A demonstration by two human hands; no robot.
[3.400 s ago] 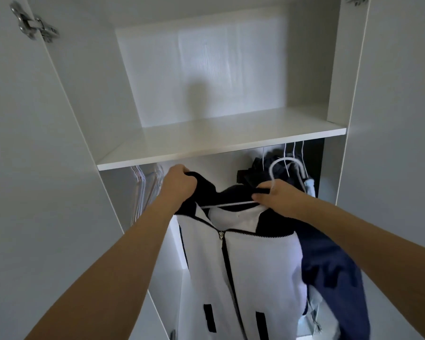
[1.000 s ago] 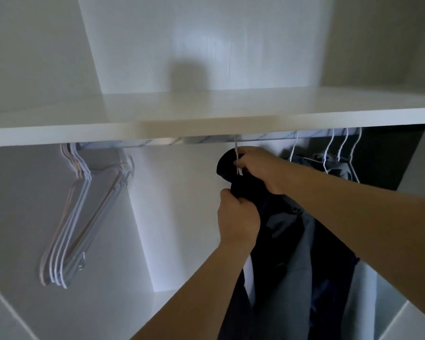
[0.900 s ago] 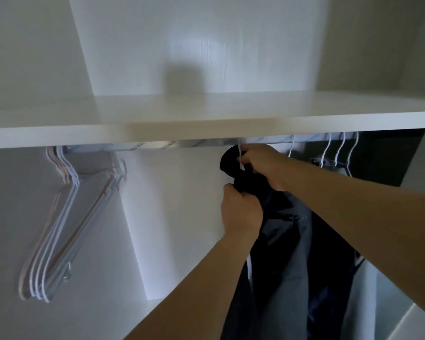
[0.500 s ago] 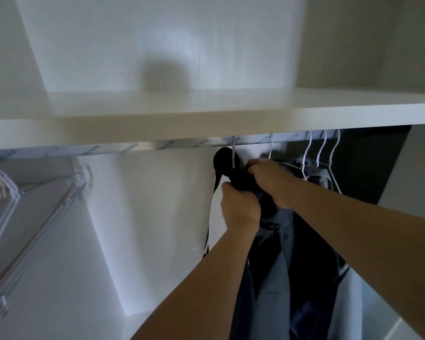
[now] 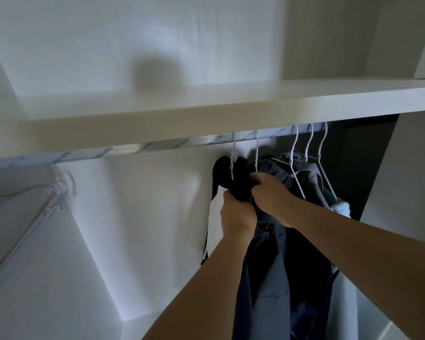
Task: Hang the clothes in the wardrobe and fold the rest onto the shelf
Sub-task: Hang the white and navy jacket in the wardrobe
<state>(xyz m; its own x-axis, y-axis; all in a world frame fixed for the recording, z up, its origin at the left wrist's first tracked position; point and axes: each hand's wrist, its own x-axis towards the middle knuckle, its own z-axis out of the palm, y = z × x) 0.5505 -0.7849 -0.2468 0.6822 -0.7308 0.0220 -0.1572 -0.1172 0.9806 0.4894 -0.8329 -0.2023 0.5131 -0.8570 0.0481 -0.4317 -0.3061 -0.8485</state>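
The white-and-black zip jacket hangs from the wardrobe rail on a white hanger, its black hood at the top. My left hand grips the jacket's black shoulder from the front. My right hand holds the dark fabric just right of the hanger hook. Other dark garments hang on white hangers immediately to the right, partly hidden behind my right forearm.
A white shelf runs across above the rail. Several bare hangers hang at the far left. The wardrobe's white back wall shows between them and the jacket. A white side panel stands at the right.
The jacket went from in front of the wardrobe onto the rail. My right hand came down off the hanger hook onto the fabric. The view shifted right; the bare hangers slid to the left edge.
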